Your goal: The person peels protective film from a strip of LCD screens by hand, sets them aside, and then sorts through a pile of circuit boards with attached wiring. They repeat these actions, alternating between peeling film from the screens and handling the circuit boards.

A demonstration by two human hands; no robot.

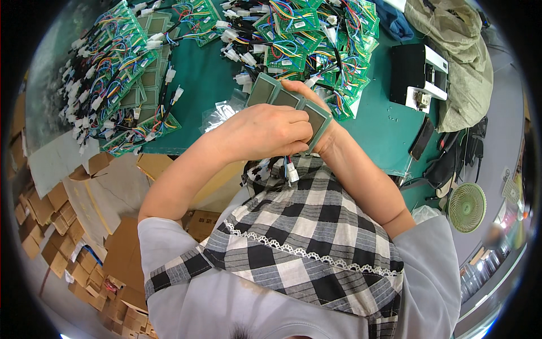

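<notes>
A green-framed panel with grey screen windows [287,99] is held at the centre of the frame, tilted, its upper end toward the upper left and its lower end over the near edge of the table. The right hand [312,95] supports it from the far right side, fingers bent around its upper edge; their tips are partly hidden. The left hand [271,127] lies across the panel's face from the left, fingers curled close together and covering part of the windows; whether they pinch anything cannot be told. Just below the hands, a white connector [292,173] hangs on coloured wires in front of a black-and-white checked apron [316,237].

Left of the panel, a crumpled clear bag [222,116] rests on the green table surface [195,73]. A heap of wired circuit boards [121,51] fills the upper left, with white plugs along its left side, and a second pile of boards [299,28] spreads across the upper centre. At the upper right stand a black-and-white device [415,76] and a draped beige cloth [468,68], with a blue cloth [393,21] nearby. A green fan [467,207] is at the right, and cardboard boxes [125,251] lie at the lower left.
</notes>
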